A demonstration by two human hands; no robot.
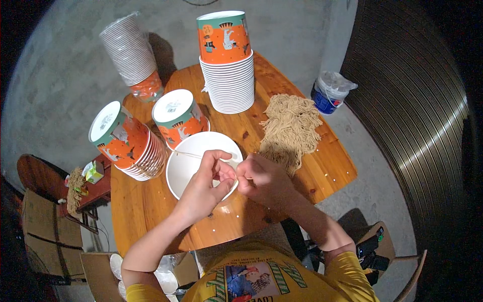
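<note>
Pinched beige string [187,153], seemingly, in right hand [264,182] (left hand [202,187] closure unclear), risking slippage into white tub [178,171] through slack tension.

Plain grey wall [178,45], dark ribbed shutter [402,90] catching light, grey floor [375,186], wooden table [138,204]
</note>
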